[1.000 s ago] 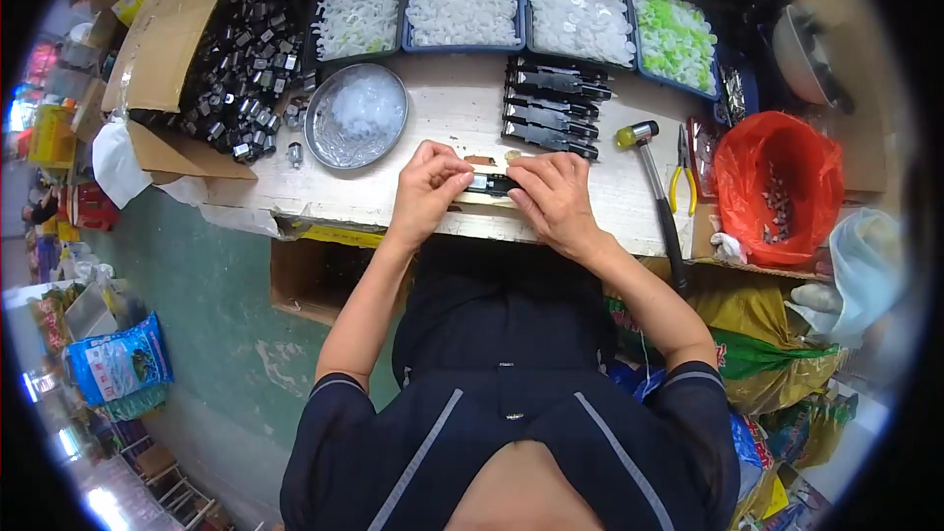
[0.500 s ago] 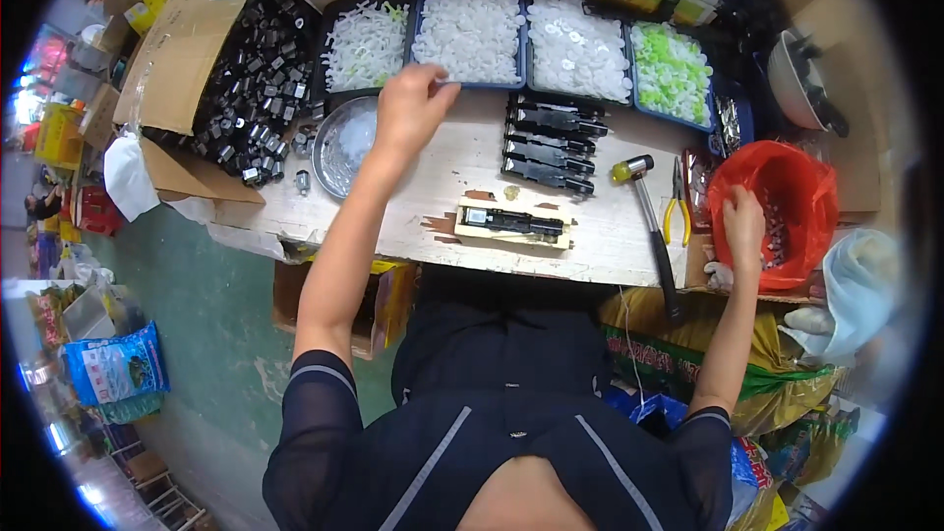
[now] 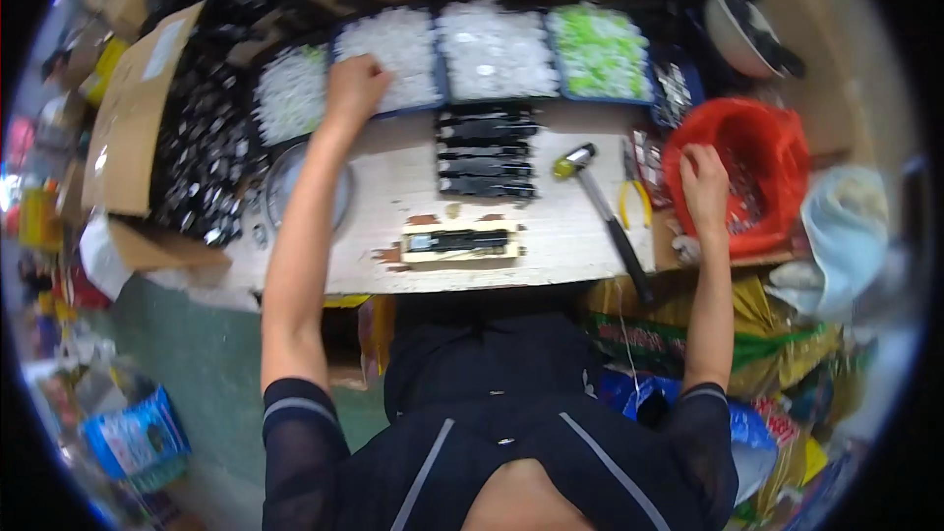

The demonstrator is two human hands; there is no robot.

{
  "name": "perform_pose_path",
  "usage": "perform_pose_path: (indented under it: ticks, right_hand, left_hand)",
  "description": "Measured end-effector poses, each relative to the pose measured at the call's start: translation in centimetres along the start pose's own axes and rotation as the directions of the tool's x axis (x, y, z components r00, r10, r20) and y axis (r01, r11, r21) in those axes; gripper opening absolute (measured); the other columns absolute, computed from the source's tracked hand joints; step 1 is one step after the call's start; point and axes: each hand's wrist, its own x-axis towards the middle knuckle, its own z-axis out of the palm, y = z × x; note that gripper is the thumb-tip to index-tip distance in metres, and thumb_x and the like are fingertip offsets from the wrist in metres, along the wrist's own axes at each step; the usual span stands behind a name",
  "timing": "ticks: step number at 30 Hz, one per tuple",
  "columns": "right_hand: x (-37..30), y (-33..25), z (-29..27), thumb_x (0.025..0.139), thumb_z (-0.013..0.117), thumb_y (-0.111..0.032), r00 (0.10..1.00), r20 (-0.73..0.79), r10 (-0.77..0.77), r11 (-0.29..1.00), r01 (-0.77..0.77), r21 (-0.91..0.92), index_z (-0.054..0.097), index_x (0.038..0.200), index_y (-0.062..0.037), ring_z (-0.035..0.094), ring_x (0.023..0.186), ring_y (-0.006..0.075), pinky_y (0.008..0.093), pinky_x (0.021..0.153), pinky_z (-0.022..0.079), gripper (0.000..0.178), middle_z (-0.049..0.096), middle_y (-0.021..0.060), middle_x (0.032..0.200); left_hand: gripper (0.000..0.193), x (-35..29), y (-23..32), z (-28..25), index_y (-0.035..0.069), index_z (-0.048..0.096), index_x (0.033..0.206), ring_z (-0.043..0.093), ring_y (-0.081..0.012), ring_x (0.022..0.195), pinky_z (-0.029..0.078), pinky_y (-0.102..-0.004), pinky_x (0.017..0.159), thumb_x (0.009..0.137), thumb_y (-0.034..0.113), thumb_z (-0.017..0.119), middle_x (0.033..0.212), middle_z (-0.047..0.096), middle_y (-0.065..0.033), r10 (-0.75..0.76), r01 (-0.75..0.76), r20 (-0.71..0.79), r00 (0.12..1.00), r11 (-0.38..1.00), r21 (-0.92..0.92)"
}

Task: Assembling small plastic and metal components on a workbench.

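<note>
My left hand (image 3: 354, 94) is closed, with the fingertips pressed together at the front left of a tray of white round plastic pieces (image 3: 403, 44). Whatever lies between those fingertips is too small or blurred to make out. My right hand (image 3: 705, 187) reaches over the left side of a red bag-lined container (image 3: 790, 138), its fingers bent together; small pieces (image 3: 744, 206) lie inside the container. Between my arms, a black part with a silvery end (image 3: 462, 240) rests in a pale block fixture (image 3: 411, 254). Several similar black parts (image 3: 486, 152) lie stacked in a row behind it.
A hammer (image 3: 610, 216) and yellow-handled pliers (image 3: 635, 205) lie right of the fixture. Further trays hold white pieces (image 3: 497, 49) and green-and-white pieces (image 3: 602, 49). A round metal dish (image 3: 339, 202) sits beneath my left forearm, near a cardboard box (image 3: 133, 128) of black parts.
The whole view has shifted, so the table's things now appear further left, and the picture is blurrier. Both hands stay near the same tray and red container.
</note>
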Motion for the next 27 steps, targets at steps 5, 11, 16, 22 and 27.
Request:
perform_pose_path:
  ticks: [5,11,16,22,27]
  right_hand:
    - [1.4,3.6,-2.4,0.083,0.053,-0.013,0.981,-0.059,0.186,0.966,-0.193,-0.171,0.062,0.088,-0.0032,0.058,0.084,0.0370,0.0438,0.074,0.046,0.014,0.060,0.0189,0.089]
    - [0.3,1.5,-3.8,0.081,0.055,-0.013,0.986,0.066,0.154,0.984,-0.147,-0.101,0.064,0.085,-0.0027,0.059,0.081,0.0361,0.0426,0.073,0.047,0.014,0.060,0.0179,0.084]
    - [2.3,-2.2,-0.6,0.081,0.055,-0.013,0.998,0.062,-0.010,0.999,0.007,0.051,0.064,0.084,-0.0041,0.059,0.081,0.0348,0.0416,0.072,0.047,0.014,0.060,0.0152,0.084]
    - [2.9,-3.4,3.3,0.080,0.053,-0.010,0.944,0.322,0.074,0.977,-0.003,-0.215,0.062,0.092,-0.0038,0.059,0.080,0.0378,0.0459,0.072,0.048,0.017,0.061,0.0182,0.088]
    - [2.4,-3.6,5.8,0.084,0.052,-0.015,0.964,0.255,0.081,0.958,-0.005,-0.286,0.054,0.105,-0.0081,0.060,0.078,0.0373,0.0469,0.065,0.049,0.022,0.057,0.0172,0.090]
  left_hand:
    - [0.022,-0.4,0.1,-0.8,0.002,0.066,0.080,0.062,-0.0341,0.077,0.048,-0.0401,0.069,0.070,0.021,0.065,0.081,0.063,-0.0183,0.143,-0.142,0.010,0.990,0.969,0.203]
    - [0.016,0.2,0.8,-0.2,0.001,0.065,0.079,0.061,-0.0347,0.075,0.049,-0.0394,0.067,0.070,0.015,0.063,0.079,0.063,-0.0184,0.195,-0.183,-0.032,0.980,0.956,0.229]
    - [0.016,0.0,1.1,-1.8,0.000,0.065,0.078,0.062,-0.0242,0.058,0.049,-0.0328,0.054,0.068,0.013,0.063,0.069,0.064,-0.0135,0.015,-0.013,-0.090,0.996,1.000,0.024]
    - [0.008,-1.0,2.9,-3.6,0.002,0.063,0.081,0.054,-0.0079,0.052,0.041,-0.0204,0.038,0.076,0.009,0.063,0.065,0.058,-0.0012,-0.139,0.108,0.002,0.990,0.759,-0.642]
    - [0.009,-1.7,2.7,-3.7,0.001,0.062,0.084,0.053,-0.0096,0.050,0.042,-0.0228,0.039,0.078,0.008,0.064,0.067,0.057,-0.0031,-0.184,0.135,0.051,0.982,0.479,-0.867]
